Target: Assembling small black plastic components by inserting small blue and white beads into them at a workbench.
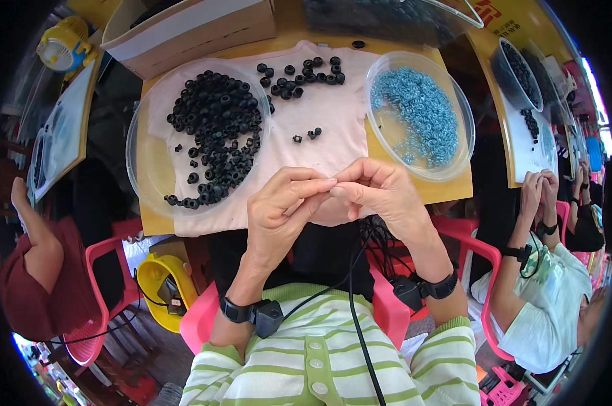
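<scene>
Over the front edge of the table, my left hand (279, 211) and my right hand (385, 192) meet fingertip to fingertip, each in a pinch. Whatever lies between their fingers is hidden or too small to make out. A pale pink cloth (312, 159) covers the tabletop beyond them. To the left, a round clear plastic tray (143, 177) holds many small black pieces (214, 101) like beads or caps. A clear tub (465, 145) on the right contains small blue translucent pieces (424, 108). Loose black parts (306, 78) are scattered at the far side, with a few (312, 134) nearer my hands.
A cardboard box (191, 37) and a clear box of dark pieces (380, 20) stand at the back. Black cables (353, 298) hang between my arms. A yellow bin (160, 287) sits low at left. Other people (549, 298) sit on both sides.
</scene>
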Available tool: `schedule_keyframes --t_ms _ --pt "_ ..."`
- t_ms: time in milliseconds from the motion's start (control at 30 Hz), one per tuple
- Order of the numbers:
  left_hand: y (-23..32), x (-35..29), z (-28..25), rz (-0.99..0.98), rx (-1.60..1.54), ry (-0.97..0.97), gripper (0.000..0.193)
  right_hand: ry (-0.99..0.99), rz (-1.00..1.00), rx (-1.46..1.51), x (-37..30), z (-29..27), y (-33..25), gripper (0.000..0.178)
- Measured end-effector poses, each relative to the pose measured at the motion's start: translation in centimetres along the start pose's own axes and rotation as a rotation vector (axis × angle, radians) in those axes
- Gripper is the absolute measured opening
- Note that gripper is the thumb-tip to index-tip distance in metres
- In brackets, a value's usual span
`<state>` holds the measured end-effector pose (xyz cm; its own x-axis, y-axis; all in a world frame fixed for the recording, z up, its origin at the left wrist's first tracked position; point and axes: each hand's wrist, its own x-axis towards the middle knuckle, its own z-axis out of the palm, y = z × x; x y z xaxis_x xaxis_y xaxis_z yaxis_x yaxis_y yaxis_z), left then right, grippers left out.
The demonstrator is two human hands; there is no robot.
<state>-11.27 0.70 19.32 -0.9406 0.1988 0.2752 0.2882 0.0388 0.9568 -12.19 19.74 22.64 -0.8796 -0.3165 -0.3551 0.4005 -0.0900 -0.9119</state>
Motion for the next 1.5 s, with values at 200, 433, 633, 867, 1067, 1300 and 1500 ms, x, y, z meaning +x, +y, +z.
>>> schedule_keyframes --t_ms 200,433,633,867,1067,1300,1500 --pt "-0.1 -0.2 0.4 -0.115 -0.105 0.087 0.022 0.005 0.039 0.098 -0.2 0.4 0.2 0.022" --pt "-0.6 -0.2 0.2 -0.104 -0.116 0.079 0.019 -0.03 0.029 0.077 0.0 0.3 0.4 0.019" --pt "-0.3 -0.1 0.4 -0.198 -0.123 0.108 0.014 0.02 -0.039 0.087 0.2 0.7 1.2 0.018" --pt "-0.3 0.1 0.3 -0.334 -0.121 0.101 0.009 0.151 -0.078 -0.053 0.2 1.2 2.1 0.013" --pt "-0.8 0.2 0.9 -0.239 -0.042 0.137 0.01 0.355 -0.556 -0.793 0.7 0.7 2.9 0.017" --pt "-0.9 0.2 0.8 -0.206 -0.141 0.168 0.012 0.327 -0.462 -0.718 -0.2 1.1 1.8 0.017" --pt "0.1 -0.1 0.5 -0.152 -0.11 0.125 0.014 0.176 -0.295 -0.359 -0.7 1.5 0.5 0.018"
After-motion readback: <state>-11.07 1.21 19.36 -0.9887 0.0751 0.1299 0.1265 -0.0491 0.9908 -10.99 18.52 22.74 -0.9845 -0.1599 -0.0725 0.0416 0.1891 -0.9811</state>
